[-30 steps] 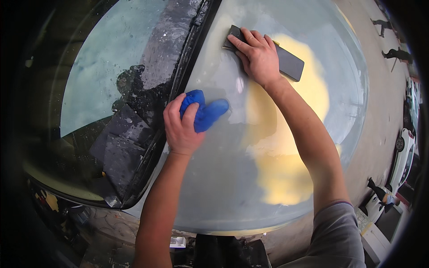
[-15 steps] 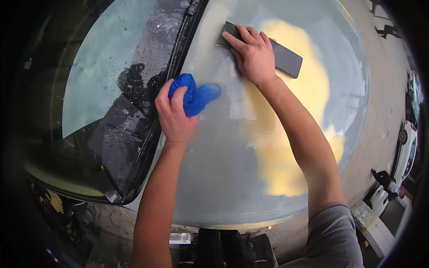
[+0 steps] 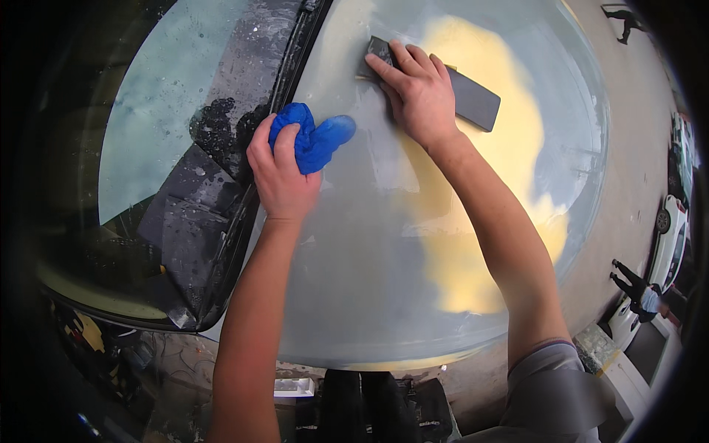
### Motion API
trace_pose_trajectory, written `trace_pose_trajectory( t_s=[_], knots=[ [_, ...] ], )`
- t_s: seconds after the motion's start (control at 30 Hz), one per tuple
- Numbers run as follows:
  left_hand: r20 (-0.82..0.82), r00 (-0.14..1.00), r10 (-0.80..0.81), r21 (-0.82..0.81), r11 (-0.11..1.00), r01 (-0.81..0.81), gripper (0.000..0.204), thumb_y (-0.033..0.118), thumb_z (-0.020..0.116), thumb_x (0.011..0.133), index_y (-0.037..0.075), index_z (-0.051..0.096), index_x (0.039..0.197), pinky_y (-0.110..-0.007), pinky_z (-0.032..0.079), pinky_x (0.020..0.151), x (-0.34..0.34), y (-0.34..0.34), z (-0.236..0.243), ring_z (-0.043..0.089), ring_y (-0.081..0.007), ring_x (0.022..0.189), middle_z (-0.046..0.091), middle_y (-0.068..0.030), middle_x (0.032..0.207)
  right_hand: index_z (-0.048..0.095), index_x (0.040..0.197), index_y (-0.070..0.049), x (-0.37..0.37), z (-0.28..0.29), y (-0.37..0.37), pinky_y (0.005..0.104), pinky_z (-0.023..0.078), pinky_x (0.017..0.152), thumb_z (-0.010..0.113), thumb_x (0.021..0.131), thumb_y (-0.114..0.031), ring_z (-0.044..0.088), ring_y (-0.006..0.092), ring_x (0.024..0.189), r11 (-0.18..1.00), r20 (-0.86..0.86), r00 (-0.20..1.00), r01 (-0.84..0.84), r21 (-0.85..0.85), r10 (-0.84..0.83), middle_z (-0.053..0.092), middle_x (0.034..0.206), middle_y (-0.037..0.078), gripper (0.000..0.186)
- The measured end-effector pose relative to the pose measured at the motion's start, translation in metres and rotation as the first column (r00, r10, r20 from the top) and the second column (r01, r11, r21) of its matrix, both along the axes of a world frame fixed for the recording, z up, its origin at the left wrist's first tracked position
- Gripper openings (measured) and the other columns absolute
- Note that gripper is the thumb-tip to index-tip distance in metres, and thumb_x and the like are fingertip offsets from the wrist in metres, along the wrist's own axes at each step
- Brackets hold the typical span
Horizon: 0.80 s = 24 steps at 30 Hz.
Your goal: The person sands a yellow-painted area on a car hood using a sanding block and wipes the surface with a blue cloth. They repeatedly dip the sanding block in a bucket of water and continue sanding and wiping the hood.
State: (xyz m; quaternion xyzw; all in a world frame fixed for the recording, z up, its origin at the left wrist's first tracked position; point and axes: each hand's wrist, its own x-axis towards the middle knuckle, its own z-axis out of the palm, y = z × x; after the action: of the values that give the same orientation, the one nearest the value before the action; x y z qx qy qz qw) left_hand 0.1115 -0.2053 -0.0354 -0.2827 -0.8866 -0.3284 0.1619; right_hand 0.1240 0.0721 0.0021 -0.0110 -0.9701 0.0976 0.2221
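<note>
My left hand (image 3: pixel 283 177) is closed round a crumpled blue cloth (image 3: pixel 319 146), by the black trim between the glass and the grey panel. One end of the cloth sticks out to the right over the panel. Farther off and to the right, my right hand (image 3: pixel 422 96) grips a long dark grey sanding block (image 3: pixel 476 102) across its middle. The block lies flat on the curved car panel (image 3: pixel 354 280), at the edge of a large yellow patch (image 3: pixel 473 273). My palm and fingers hide the block's middle.
Wet dark sheets, seemingly sandpaper (image 3: pixel 188 199), lie on the car glass (image 3: pixel 166 111) at left. A white tray-like thing (image 3: pixel 294 387) sits below the panel's near edge. Beyond the panel's right edge are a white car (image 3: pixel 670 240) and two people, one at lower right (image 3: pixel 636 292).
My left hand and the blue cloth have shifted slightly left and away from me. My right hand and the block are almost where they were. The people at right have moved.
</note>
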Motion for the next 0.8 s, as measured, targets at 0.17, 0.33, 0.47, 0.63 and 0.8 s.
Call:
trace_pose_trajectory(
  t_s=[0.17, 0.33, 0.47, 0.63, 0.8],
  knots=[
    [-0.055, 0.998, 0.025, -0.066, 0.997, -0.028, 0.067, 0.013, 0.09, 0.085, 0.016, 0.063, 0.146, -0.058, 0.055, 0.112, -0.006, -0.017, 0.005, 0.059, -0.0489, 0.135, 0.055, -0.0212, 0.157, 0.085, 0.131, -0.022, 0.154, 0.01, -0.025, 0.0569, 0.056, 0.109, 0.081, 0.084, -0.004, 0.07, 0.0362, 0.138, 0.997, 0.139, 0.987, -0.077, 0.013, 0.075, 0.072, 0.154, 0.016, 0.051],
    [-0.06, 0.998, -0.007, 0.004, 1.0, 0.007, 0.069, 0.013, 0.09, 0.085, 0.015, 0.061, 0.148, -0.059, 0.051, 0.114, -0.004, 0.011, -0.003, 0.058, -0.0489, 0.138, 0.054, -0.0218, 0.159, 0.081, 0.136, -0.023, -0.007, 0.008, 0.03, 0.0481, 0.053, 0.108, 0.078, 0.092, -0.008, 0.068, 0.0325, 0.129, 0.998, 0.041, 0.999, 0.022, 0.061, -0.024, 0.072, 0.149, 0.011, 0.047],
    [-0.002, 1.0, -0.009, -0.053, 0.999, 0.009, 0.069, 0.012, 0.088, 0.087, 0.014, 0.059, 0.15, -0.06, 0.046, 0.119, 0.002, -0.012, 0.003, 0.055, -0.05, 0.142, 0.053, -0.0238, 0.161, 0.081, 0.136, -0.022, 0.014, 0.006, 0.007, 0.0545, 0.051, 0.117, 0.077, 0.09, -0.006, 0.067, 0.0332, 0.134, 1.0, 0.091, 0.996, 0.014, -0.016, -0.012, 0.073, 0.148, 0.011, 0.049],
    [-0.011, 1.0, 0.005, -0.06, 0.998, -0.005, 0.069, 0.011, 0.088, 0.087, 0.014, 0.06, 0.15, -0.059, 0.046, 0.119, -0.007, -0.022, 0.004, 0.054, -0.0499, 0.143, 0.053, -0.0235, 0.161, 0.086, 0.126, -0.022, 0.088, 0.011, -0.012, 0.051, 0.056, 0.107, 0.082, 0.079, 0.0, 0.071, 0.0324, 0.132, 0.998, 0.08, 0.996, -0.045, 0.044, 0.042, 0.074, 0.147, 0.014, 0.052],
    [0.017, 0.999, -0.037, 0.019, 0.999, 0.036, 0.072, 0.009, 0.087, 0.084, 0.015, 0.06, 0.15, -0.059, 0.046, 0.119, 0.001, 0.02, -0.003, 0.054, -0.0494, 0.143, 0.053, -0.0225, 0.162, 0.081, 0.141, -0.026, -0.081, -0.006, 0.076, 0.0474, 0.049, 0.117, 0.072, 0.104, -0.017, 0.067, 0.0295, 0.133, 0.988, 0.022, 0.991, 0.127, 0.089, -0.129, 0.073, 0.153, 0.008, 0.039]
  ],
)
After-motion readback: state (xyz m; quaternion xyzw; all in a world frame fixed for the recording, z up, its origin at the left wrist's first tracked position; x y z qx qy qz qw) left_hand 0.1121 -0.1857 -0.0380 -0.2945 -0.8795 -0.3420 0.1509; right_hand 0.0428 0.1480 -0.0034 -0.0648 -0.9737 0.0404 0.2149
